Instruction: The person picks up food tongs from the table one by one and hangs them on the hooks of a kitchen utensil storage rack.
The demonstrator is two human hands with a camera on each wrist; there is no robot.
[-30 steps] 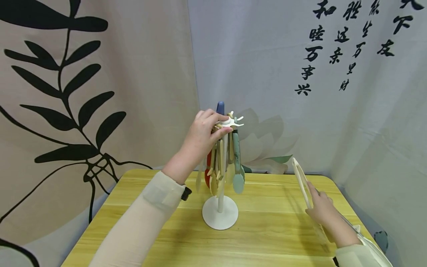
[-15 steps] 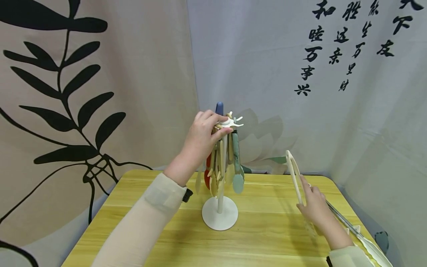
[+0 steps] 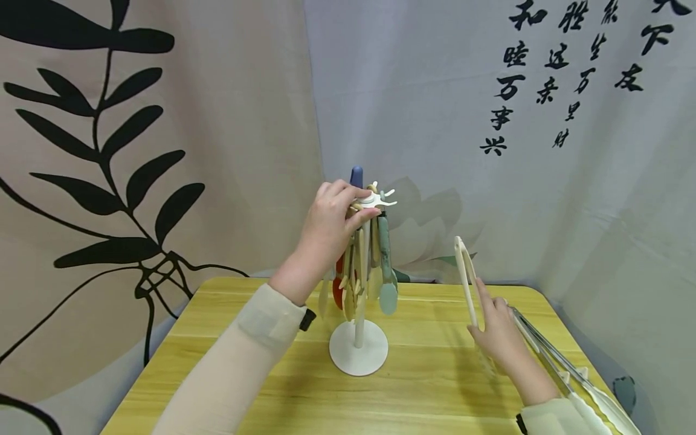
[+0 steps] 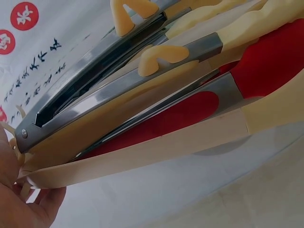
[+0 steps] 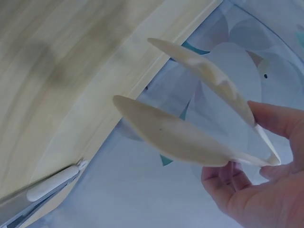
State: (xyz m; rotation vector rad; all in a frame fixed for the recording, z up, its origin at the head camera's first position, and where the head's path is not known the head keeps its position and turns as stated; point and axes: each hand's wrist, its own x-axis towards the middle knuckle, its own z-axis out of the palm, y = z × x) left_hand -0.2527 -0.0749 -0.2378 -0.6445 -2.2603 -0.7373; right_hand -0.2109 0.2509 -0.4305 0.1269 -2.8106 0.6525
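In the head view my left hand point(image 3: 326, 223) grips the white hooked top point(image 3: 375, 199) of a utensil stand point(image 3: 359, 350) with a round base. Several tongs hang from it, among them green tongs point(image 3: 385, 241) and red tongs point(image 4: 270, 52). Steel tongs with yellow tips point(image 4: 109, 92) hang close by the left hand point(image 4: 12, 190) in the left wrist view. To the right of the stand, my right hand point(image 3: 500, 338) holds cream tongs point(image 3: 464, 272) raised above the table. Fingers and thumb lie around their joined end, and the two arms point(image 5: 180, 140) are spread apart.
More steel tongs with white ends point(image 3: 560, 362) lie at the table's right edge, beside the right forearm. A blue handle point(image 3: 356, 176) sticks up behind the stand's top. The wooden table point(image 3: 435, 386) ends at a printed cloth backdrop point(image 3: 244, 121).
My right hand has moved left, nearer the stand, carrying the cream tongs. More of the tongs at the right edge now show. The left hand stays on the stand's top.
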